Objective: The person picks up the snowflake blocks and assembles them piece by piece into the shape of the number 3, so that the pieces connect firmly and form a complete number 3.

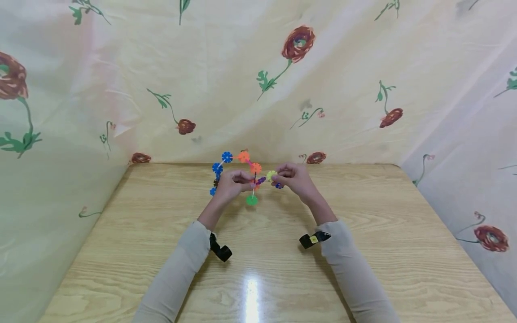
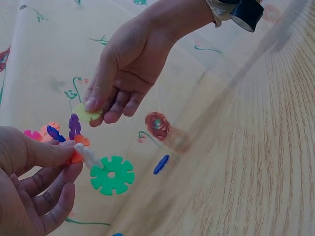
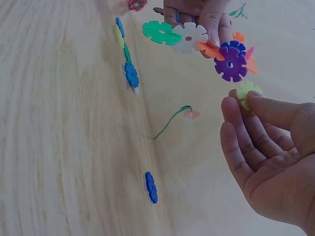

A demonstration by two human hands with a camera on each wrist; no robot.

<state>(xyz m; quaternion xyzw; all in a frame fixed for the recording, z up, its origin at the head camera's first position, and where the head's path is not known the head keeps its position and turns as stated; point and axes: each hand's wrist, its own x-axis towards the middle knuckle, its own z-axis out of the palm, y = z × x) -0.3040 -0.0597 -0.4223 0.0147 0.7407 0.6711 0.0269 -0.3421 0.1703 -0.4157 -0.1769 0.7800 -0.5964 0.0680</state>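
A chain of notched plastic discs is held above the table by the left hand, whose thumb and fingers pinch an orange disc. Next to that grip are a purple disc, a white disc and a green disc at the chain's end. The right hand pinches a yellow-green disc between thumb and forefinger, close to the purple disc. In the right wrist view a small gap shows between these two discs. Blue discs and orange discs form the chain's far part.
A single blue disc lies on the wooden table beyond the right hand. Other discs, blue and green among them, show along the table's back edge in the right wrist view. Flower-patterned cloth hangs behind and at both sides.
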